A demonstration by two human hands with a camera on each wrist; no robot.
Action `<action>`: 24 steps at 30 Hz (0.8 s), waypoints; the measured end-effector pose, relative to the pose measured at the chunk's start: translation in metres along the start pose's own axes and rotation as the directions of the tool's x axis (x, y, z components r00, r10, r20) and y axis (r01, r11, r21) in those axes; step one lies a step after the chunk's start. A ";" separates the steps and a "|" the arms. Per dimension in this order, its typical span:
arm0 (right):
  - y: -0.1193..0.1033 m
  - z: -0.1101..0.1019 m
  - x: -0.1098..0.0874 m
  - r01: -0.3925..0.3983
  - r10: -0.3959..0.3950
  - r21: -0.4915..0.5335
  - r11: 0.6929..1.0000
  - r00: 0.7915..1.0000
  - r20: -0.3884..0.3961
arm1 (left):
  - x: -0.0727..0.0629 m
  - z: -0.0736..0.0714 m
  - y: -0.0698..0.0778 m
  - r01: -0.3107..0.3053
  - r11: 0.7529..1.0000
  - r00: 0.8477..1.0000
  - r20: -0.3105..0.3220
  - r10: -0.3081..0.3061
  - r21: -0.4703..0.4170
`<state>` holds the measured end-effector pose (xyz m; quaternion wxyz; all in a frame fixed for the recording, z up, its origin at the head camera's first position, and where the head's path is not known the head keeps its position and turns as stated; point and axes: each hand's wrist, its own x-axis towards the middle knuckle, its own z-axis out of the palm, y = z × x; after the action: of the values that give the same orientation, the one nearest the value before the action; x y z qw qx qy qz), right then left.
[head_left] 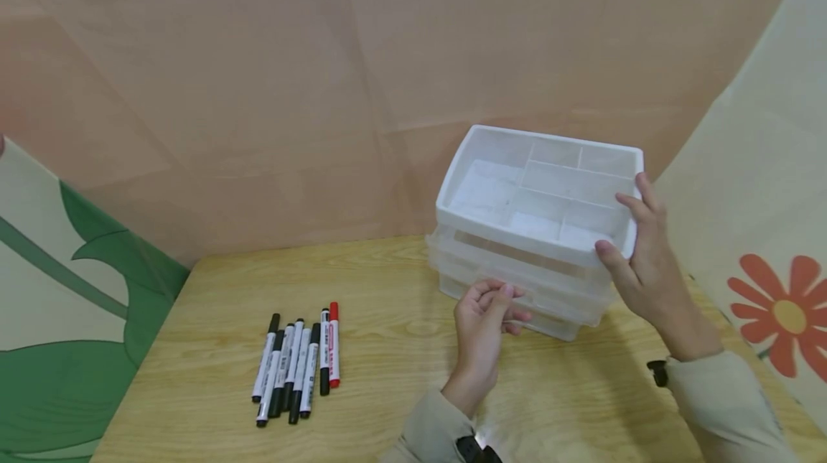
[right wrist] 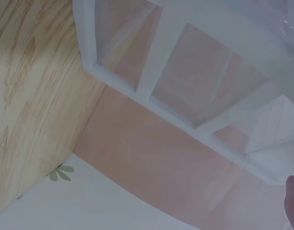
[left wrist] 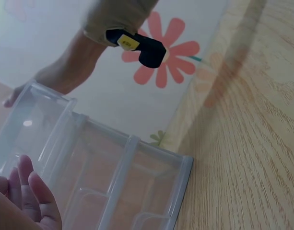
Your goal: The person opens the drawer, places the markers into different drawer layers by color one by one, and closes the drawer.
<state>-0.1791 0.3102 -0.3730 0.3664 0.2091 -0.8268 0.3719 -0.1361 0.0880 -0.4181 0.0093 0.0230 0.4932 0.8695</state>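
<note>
A white plastic drawer organizer (head_left: 539, 237) stands at the right of the table, with a divided tray (head_left: 484, 186) on top and translucent drawers beneath. One upper drawer (left wrist: 34, 120) juts out past the frame. My left hand (head_left: 484, 319) is at the organizer's front, thumb and forefinger pinching the drawer's front edge. In the left wrist view, the fingers (left wrist: 46, 196) of that hand curl close under the drawer. My right hand (head_left: 646, 262) grips the right side of the top tray, thumb over the rim near the front corner and fingers farther back.
Several black-and-white markers (head_left: 286, 370) lie side by side on the wooden table (head_left: 388, 391) left of the hands, with a red marker (head_left: 334, 344) at their right end. A brown cloth backdrop (head_left: 291, 125) hangs behind. A flower-printed cloth (head_left: 730, 183) borders the right side.
</note>
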 end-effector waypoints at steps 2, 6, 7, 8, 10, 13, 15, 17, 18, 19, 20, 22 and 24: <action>0.000 0.000 -0.001 -0.005 0.005 0.001 1.000 1.000 0.003 | -0.001 0.000 0.000 -0.003 1.000 1.000 0.002 0.003 0.006; -0.001 0.000 0.000 -0.004 0.004 -0.005 1.000 1.000 0.004 | -0.003 0.000 0.001 -0.012 1.000 1.000 0.003 0.012 0.019; -0.001 0.000 0.000 -0.001 0.001 -0.011 1.000 1.000 0.004 | -0.003 0.000 0.001 -0.013 1.000 1.000 0.004 0.013 0.020; -0.001 0.000 0.000 0.000 0.000 -0.016 1.000 1.000 0.004 | -0.004 0.000 0.001 -0.013 1.000 1.000 0.004 0.013 0.022; 0.000 0.000 0.001 0.008 -0.008 -0.028 1.000 1.000 -0.001 | -0.005 0.000 0.002 -0.010 1.000 1.000 0.005 0.009 0.025; 0.000 0.000 0.001 0.014 -0.014 -0.042 0.999 1.000 -0.009 | -0.006 0.000 0.003 -0.003 0.999 1.000 0.004 0.003 0.032; 0.001 0.000 0.001 0.019 -0.020 -0.053 0.998 1.000 -0.018 | -0.007 0.000 0.004 -0.004 0.999 1.000 0.007 0.004 0.037; 0.003 -0.001 0.002 0.035 -0.037 -0.061 0.997 0.999 -0.029 | -0.008 0.000 0.004 -0.006 0.999 1.000 0.011 0.006 0.041; 0.003 0.000 0.002 0.045 -0.048 -0.065 0.997 0.998 -0.036 | -0.008 0.000 0.004 -0.008 0.999 1.000 0.014 0.007 0.043; 0.004 0.000 0.003 0.054 -0.057 -0.067 0.996 0.997 -0.042 | -0.009 0.000 0.004 -0.009 0.999 1.000 0.017 0.008 0.045; 0.005 0.000 0.003 0.064 -0.067 -0.070 0.995 0.997 -0.047 | -0.009 -0.001 0.004 -0.009 0.999 1.000 0.021 0.008 0.047; 0.006 0.000 0.003 0.083 -0.087 -0.072 0.994 0.994 -0.060 | -0.010 -0.001 0.004 -0.011 0.999 1.000 0.026 0.009 0.052; 0.006 0.000 0.004 0.095 -0.100 -0.069 0.993 0.992 -0.071 | -0.010 -0.001 0.004 -0.014 0.998 1.000 0.028 0.013 0.057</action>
<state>-0.1853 0.3133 -0.3731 0.4214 0.2231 -0.8132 0.3337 -0.1258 0.0843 -0.4153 0.0098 0.0388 0.5174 0.8548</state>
